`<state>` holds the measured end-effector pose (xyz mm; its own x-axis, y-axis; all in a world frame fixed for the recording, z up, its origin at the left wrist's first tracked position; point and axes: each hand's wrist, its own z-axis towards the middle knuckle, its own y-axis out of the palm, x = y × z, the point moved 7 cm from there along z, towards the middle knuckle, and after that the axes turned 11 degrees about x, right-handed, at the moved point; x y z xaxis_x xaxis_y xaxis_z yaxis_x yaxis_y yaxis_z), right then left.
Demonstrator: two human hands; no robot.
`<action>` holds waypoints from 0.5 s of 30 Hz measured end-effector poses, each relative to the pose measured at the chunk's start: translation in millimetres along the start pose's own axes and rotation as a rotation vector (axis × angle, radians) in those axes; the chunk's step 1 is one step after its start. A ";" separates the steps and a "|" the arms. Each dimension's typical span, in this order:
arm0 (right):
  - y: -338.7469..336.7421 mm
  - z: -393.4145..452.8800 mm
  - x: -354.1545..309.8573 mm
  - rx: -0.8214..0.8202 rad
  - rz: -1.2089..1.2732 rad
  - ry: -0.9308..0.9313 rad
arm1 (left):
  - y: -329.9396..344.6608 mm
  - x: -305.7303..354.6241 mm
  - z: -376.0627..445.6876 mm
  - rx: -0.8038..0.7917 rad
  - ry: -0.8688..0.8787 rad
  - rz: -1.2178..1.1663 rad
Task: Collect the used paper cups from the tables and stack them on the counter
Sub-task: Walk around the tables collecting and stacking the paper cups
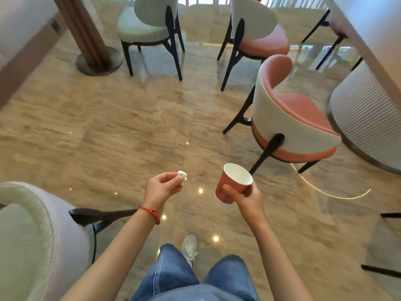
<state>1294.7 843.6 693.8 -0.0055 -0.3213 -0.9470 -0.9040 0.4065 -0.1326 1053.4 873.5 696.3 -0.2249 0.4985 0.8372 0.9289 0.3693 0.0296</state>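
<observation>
My right hand [249, 197] grips a red paper cup [233, 181] with a white inside, tilted a little to the left and empty as far as I can see. My left hand [162, 186] pinches a small crumpled white tissue [182, 175] between thumb and fingertips. Both hands hang in front of me over the shiny beige floor, about a cup's width apart. No counter is in view.
A pink-and-white chair [293, 118] stands just right of the cup, by a ribbed white table base [366, 122]. A pale green chair [23, 235] is at my left. Two more chairs [149, 25] and a wooden pedestal [93, 51] stand farther ahead. Open floor lies between them.
</observation>
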 end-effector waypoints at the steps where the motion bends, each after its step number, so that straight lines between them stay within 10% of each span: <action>1: 8.0 13.1 -5.5 -0.004 0.004 0.007 | 4.4 9.3 13.3 0.006 0.004 0.003; 15: 108.8 253.7 -46.0 -0.158 -0.071 -0.022 | 85.9 73.7 218.9 0.174 0.000 -0.116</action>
<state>1305.0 1119.6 648.7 0.0689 -0.3247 -0.9433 -0.9577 0.2434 -0.1537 1052.1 1113.6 641.0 -0.3269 0.4445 0.8340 0.8317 0.5543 0.0306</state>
